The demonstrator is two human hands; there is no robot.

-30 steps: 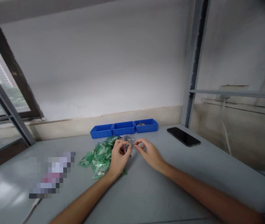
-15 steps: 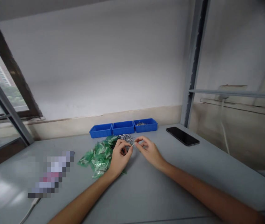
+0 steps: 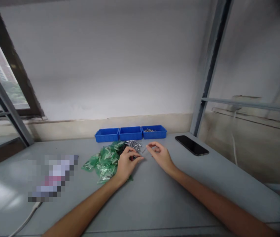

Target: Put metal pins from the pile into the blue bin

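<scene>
My left hand (image 3: 126, 163) rests on the grey table (image 3: 154, 204) with its fingers curled around a small dark part, too small to make out. It lies between a heap of green plastic bags (image 3: 103, 161) and a pile of small metal pins (image 3: 133, 144). A short gap to its right is my right hand (image 3: 160, 154). Its thumb and forefinger pinch a thin metal pin (image 3: 144, 150) whose tip points toward the left hand. The fingertips of the two hands are apart.
Three blue trays (image 3: 106, 135) (image 3: 130, 133) (image 3: 154, 132) stand in a row against the wall; the right one holds a few metal pieces. A black phone (image 3: 191, 145) lies at the right. A blurred object (image 3: 52, 177) and a cable (image 3: 25, 221) lie at the left. A metal post (image 3: 204, 92) rises at the back right.
The hands met over the pin half a second ago and have since drawn slightly apart. The camera has tilted a little.
</scene>
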